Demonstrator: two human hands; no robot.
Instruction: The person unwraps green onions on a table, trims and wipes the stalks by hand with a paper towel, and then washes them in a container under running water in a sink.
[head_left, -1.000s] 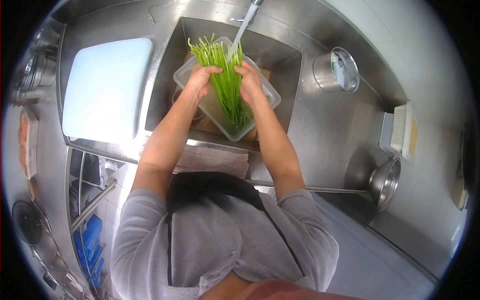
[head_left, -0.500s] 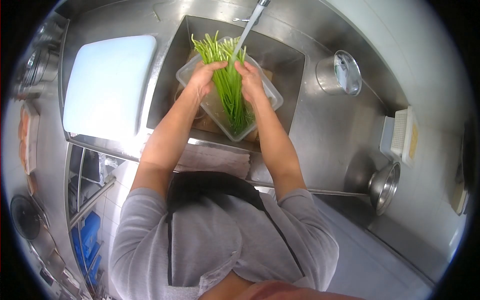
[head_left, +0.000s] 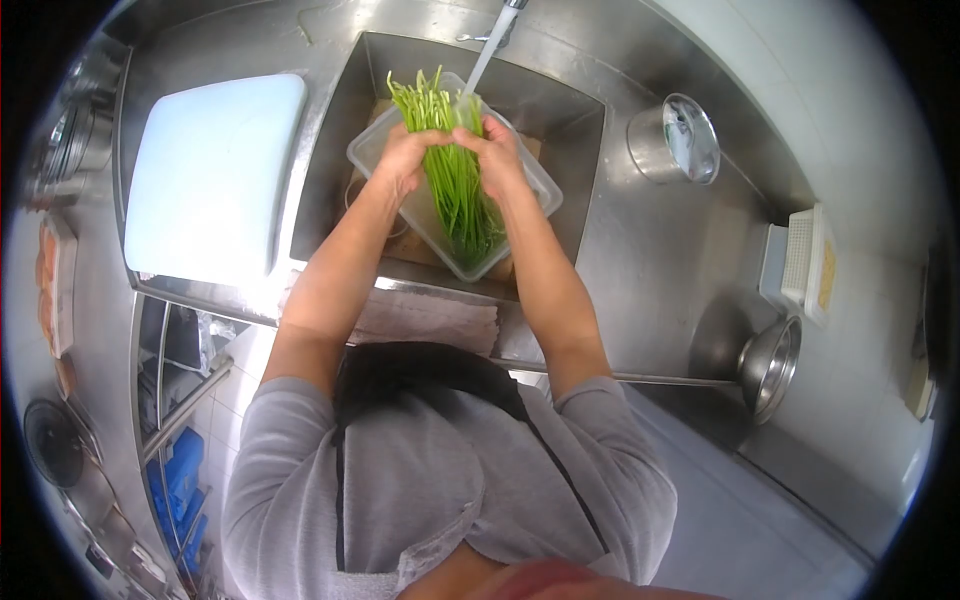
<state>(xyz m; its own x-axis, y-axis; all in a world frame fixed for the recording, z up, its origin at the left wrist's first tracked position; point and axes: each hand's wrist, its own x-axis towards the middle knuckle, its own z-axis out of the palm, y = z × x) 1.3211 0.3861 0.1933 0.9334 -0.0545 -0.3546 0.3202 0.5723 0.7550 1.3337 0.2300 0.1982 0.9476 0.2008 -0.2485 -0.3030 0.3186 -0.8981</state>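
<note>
A thick bunch of long green chives [head_left: 455,195] lies slantwise in a clear plastic tub [head_left: 545,187], its pale cut ends toward the tap and its darker tips in water. My left hand [head_left: 403,157] grips the bunch from the left, thumb across the top. From the right, my right hand [head_left: 500,160] is closed round the same stems, and the two thumbs nearly meet. A stream of water [head_left: 484,62] runs from the tap [head_left: 514,4] onto the stems just beyond my right hand. The tub sits inside a steel sink [head_left: 570,120].
A white cutting board [head_left: 215,175] lies left of the sink. On the right-hand counter stands a steel pot [head_left: 655,145], with a steel bowl [head_left: 770,370] and a white basket [head_left: 800,255] farther right. A folded cloth [head_left: 425,322] hangs at the sink's front edge.
My right hand has come inward, its thumb now across the stems close to my left thumb. The water still runs, and the tub stays in the sink.
</note>
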